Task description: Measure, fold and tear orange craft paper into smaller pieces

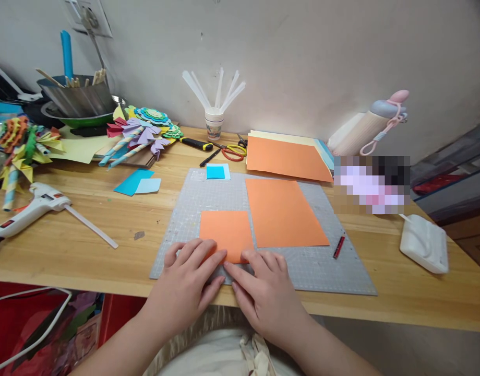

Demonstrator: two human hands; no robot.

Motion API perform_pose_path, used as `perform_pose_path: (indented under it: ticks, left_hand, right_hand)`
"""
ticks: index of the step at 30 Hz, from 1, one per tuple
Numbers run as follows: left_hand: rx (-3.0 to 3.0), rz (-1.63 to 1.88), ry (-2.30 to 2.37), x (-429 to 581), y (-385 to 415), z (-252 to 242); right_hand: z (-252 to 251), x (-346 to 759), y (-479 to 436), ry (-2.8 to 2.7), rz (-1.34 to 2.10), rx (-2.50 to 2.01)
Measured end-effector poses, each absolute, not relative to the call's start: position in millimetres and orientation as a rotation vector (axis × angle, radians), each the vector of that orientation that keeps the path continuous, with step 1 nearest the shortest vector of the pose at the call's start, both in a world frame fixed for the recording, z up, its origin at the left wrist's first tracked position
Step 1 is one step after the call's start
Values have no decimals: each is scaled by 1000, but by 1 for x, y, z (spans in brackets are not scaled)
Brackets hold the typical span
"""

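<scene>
A square orange paper sheet [226,230] lies on the grey cutting mat [185,196], close to its near edge. My left hand [189,277] rests over the sheet's near left corner, fingers spread and bent slightly, with the thumb on the mat. At the near right corner, my right hand [265,292] presses its fingertips on the paper's edge, its thumb also off the sheet. Both index fingertips nearly meet at the near edge, which the hands partly hide. A larger orange sheet [287,214] lies flat just to the right.
Blue paper pieces [215,172] lie at the mat's far edge. A red pen-like stick [339,247] is at right. A glue gun [48,201] stands left. Behind are scissors [234,151], a utility knife [196,144], a paper cup [214,125], paper flowers [146,125] and stacked paper [287,156].
</scene>
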State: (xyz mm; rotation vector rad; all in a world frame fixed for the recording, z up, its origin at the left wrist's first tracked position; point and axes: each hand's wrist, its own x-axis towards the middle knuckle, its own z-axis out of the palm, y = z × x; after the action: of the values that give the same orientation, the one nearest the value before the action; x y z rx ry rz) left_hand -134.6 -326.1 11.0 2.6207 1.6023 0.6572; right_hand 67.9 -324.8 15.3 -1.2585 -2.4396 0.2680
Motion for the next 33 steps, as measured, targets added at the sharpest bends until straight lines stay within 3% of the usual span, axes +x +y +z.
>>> perform_pose_path:
  ticks: [33]
  left_hand:
    - [2691, 655, 1662, -123, -328, 13]
  right_hand:
    - [7, 100, -344, -2231, 253, -1563]
